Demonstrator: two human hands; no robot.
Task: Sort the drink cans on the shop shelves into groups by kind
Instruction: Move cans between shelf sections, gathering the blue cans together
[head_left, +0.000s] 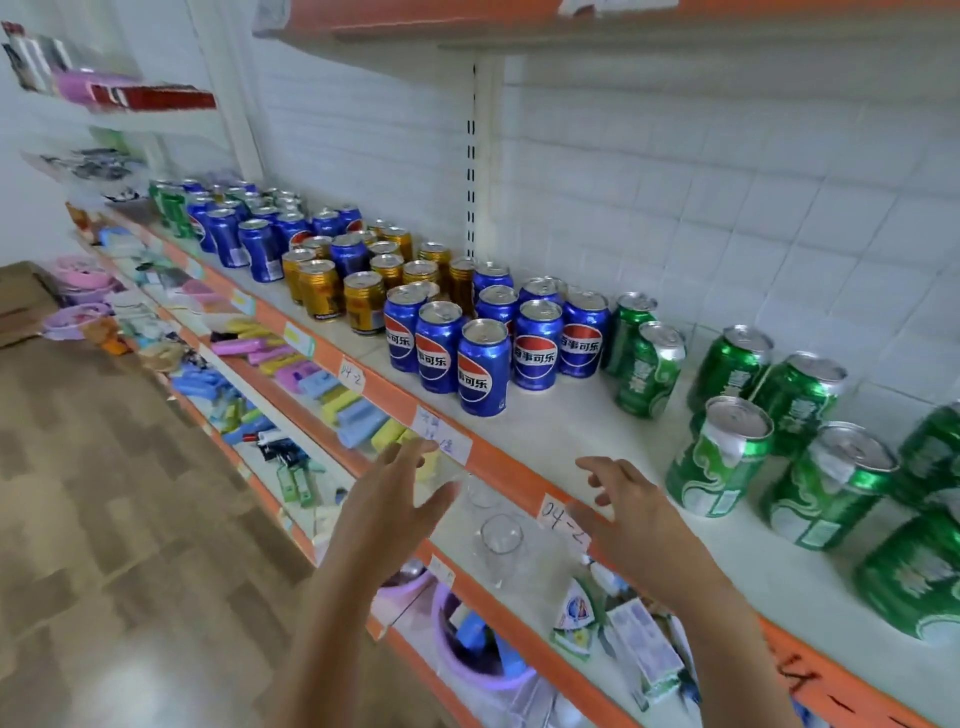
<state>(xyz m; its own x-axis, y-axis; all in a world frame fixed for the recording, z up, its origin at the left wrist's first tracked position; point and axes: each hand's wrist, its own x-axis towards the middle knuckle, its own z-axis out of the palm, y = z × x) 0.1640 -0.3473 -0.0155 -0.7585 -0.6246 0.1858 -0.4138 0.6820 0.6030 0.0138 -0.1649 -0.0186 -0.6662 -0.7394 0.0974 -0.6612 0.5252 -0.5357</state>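
Note:
Drink cans stand in clusters along a white shelf (561, 415) with an orange front edge. Green cans (719, 457) fill the right end, one of them (649, 371) leaning. Left of them stands a group of blue cola cans (483, 369), then gold cans (363, 301), then more blue cans (260, 249) and a few green ones (174, 208) at the far left. My left hand (395, 499) and my right hand (623, 509) hover in front of the shelf edge, below the blue group. Both have spread fingers and hold nothing.
Lower shelves carry coloured soap-like packs (291, 364), clear glasses (501, 540), a purple basin (467, 649) and small cartons (644, 649). Another orange shelf (519, 26) hangs overhead. Wooden floor (104, 519) lies to the left. White tile wall (727, 182) backs the cans.

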